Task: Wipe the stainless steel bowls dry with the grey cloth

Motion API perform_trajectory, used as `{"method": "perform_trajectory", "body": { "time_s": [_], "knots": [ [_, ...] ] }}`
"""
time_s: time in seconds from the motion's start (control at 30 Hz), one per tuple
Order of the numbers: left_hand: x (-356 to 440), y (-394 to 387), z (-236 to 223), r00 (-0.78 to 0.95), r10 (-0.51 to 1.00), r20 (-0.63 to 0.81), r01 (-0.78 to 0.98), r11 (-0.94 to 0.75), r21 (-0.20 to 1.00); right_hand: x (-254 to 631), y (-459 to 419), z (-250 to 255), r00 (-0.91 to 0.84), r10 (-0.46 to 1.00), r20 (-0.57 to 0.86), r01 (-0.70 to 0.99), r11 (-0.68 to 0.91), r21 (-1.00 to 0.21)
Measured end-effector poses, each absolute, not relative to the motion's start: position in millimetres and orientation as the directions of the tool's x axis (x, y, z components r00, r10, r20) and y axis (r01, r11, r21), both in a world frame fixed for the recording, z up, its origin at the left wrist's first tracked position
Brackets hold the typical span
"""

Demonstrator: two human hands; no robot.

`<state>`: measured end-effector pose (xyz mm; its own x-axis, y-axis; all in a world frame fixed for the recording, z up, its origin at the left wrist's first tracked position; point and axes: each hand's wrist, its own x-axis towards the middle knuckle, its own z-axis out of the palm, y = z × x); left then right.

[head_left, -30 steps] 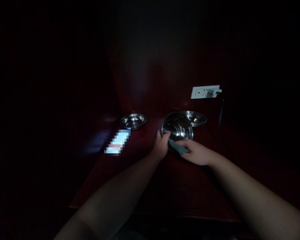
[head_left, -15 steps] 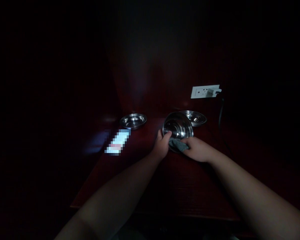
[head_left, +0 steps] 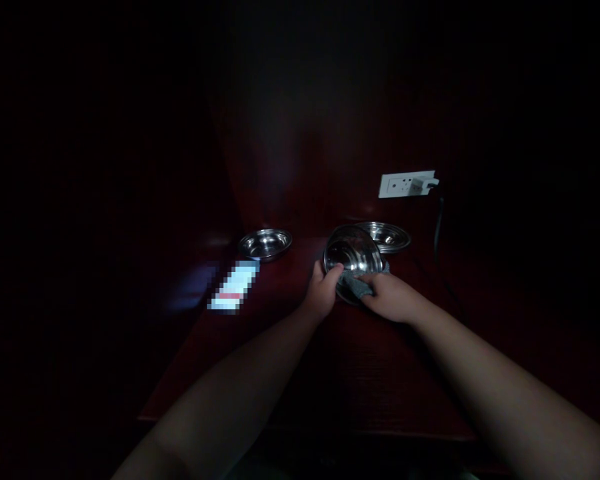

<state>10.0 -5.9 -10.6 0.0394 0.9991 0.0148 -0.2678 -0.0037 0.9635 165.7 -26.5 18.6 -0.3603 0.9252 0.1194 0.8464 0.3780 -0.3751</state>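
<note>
A shiny steel bowl (head_left: 353,250) is tilted with its hollow facing me, above the dark red table. My left hand (head_left: 324,290) grips its left edge, thumb over the rim and the other fingers hidden behind. My right hand (head_left: 393,297) is closed on a grey-green cloth (head_left: 357,285), which is pressed to the bowl's lower right rim. Part of the cloth also shows beyond the right fingers, along the bowl's right side.
On the table (head_left: 260,373), a shallow steel dish (head_left: 265,245) stands at the back left, and steel plates (head_left: 393,238) lie behind the bowl. A lit, blurred phone (head_left: 234,287) rests left. A wall socket (head_left: 405,185) holds a plug with a hanging cable (head_left: 437,230).
My right hand and the cloth have shifted slightly over the bowl's rim, and more cloth shows at the right. The bowl has turned a little; my left hand keeps its grip.
</note>
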Motion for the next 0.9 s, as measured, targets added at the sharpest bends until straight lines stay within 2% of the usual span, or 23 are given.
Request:
{"method": "perform_trajectory", "body": {
  "time_s": [0.4, 0.9],
  "knots": [
    [10.2, -10.7, -6.1, 0.1, 0.995, 0.002, -0.294, 0.028, 0.955, 167.7, -27.1, 21.6, -0.409, 0.909, 0.076, 0.805, 0.399, -0.439],
    [9.8, -7.2, -11.8, 0.087, 0.995, 0.05, -0.232, -0.028, 0.972, 167.2, -26.9, 22.4, -0.439, 0.896, 0.066, 0.797, 0.422, -0.431]
  ]
}}
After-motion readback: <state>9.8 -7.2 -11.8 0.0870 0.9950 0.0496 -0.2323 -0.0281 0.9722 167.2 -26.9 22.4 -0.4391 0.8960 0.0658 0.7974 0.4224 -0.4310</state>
